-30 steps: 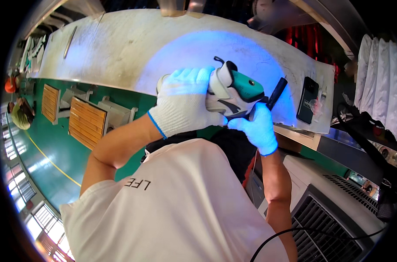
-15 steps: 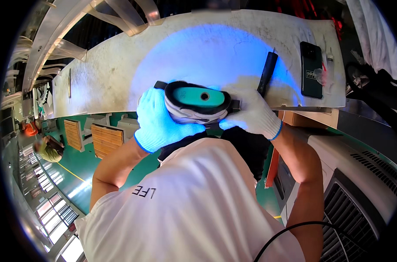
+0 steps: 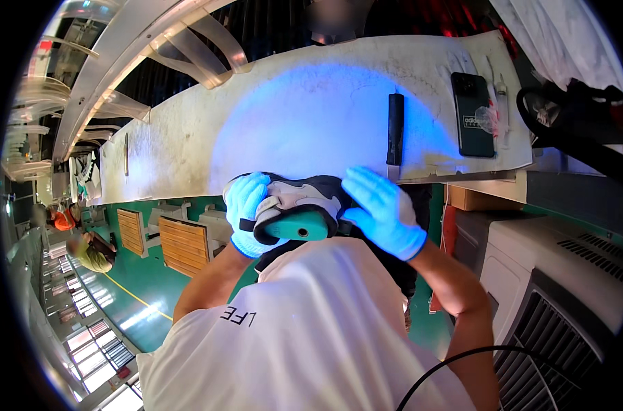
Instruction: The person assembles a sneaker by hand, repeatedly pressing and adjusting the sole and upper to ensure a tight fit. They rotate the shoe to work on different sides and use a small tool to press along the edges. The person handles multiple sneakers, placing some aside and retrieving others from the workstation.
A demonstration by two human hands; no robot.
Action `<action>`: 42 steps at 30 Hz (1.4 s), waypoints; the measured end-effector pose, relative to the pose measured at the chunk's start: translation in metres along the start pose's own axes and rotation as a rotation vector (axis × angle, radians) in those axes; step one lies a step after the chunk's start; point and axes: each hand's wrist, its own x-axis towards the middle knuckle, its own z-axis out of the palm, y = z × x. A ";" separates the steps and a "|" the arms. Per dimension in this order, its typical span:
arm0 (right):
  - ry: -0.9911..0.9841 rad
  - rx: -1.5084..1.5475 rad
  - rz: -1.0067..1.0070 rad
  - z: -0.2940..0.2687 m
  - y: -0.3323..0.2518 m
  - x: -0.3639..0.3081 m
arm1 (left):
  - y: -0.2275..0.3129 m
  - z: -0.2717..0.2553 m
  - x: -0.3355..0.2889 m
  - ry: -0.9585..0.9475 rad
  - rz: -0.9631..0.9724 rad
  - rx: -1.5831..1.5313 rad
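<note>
A white-and-black shoe (image 3: 304, 195) with a teal shoe last (image 3: 301, 225) inside it is held low at the table's near edge. A round hole shows in the last's top, which faces me. My left hand (image 3: 246, 212), in a knit glove, wraps round the shoe's left side, with its fingers over the upper. On the other side my gloved right hand (image 3: 383, 209) has its fingers stretched out and apart. Those fingers are close beside the shoe; whether the thumb touches it I cannot tell. Blue light falls on both gloves. The shoe's sole is hidden.
Across the pale worktable (image 3: 171, 140) lie a black-handled tool (image 3: 395, 130), a dark phone (image 3: 473, 116) and a clear syringe-like tube (image 3: 502, 113). A thin metal tool (image 3: 126, 154) is at the left. A grey machine (image 3: 530, 264) stands right; wooden-topped benches (image 3: 182, 243) are left.
The shoe has tipped and come nearer to me, so its upper now shows beyond the last. My right hand has let go and opened; my left has shifted its grip onto the upper.
</note>
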 end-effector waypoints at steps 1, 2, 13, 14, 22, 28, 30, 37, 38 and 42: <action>-0.017 -0.033 -0.045 0.006 0.002 -0.005 | -0.002 0.000 -0.001 -0.012 -0.032 -0.020; -0.022 -0.067 -0.054 0.008 0.000 -0.007 | -0.004 0.001 -0.002 -0.013 -0.048 -0.039; -0.124 -0.139 0.111 0.005 -0.008 0.002 | -0.014 0.009 -0.010 0.024 -0.145 -0.153; -0.178 -0.079 0.123 0.000 -0.009 0.008 | -0.012 0.011 -0.008 0.021 -0.140 -0.167; -0.410 0.080 0.145 -0.014 0.003 0.048 | -0.011 -0.001 0.026 -0.031 -0.068 -0.242; -0.153 0.143 0.380 -0.037 -0.004 0.081 | -0.001 -0.038 0.089 -0.252 -0.594 -0.242; 0.286 0.204 0.646 -0.026 0.001 0.076 | -0.012 -0.037 0.116 -0.247 -0.617 -0.142; 0.363 -0.594 0.501 0.018 0.054 0.066 | -0.012 -0.048 0.145 -0.454 -0.273 0.114; 0.339 -0.465 0.560 0.015 0.048 0.067 | -0.010 -0.044 0.139 -0.496 -0.327 0.151; 0.432 0.137 0.525 0.009 0.038 0.052 | -0.011 -0.046 0.137 -0.466 -0.382 0.032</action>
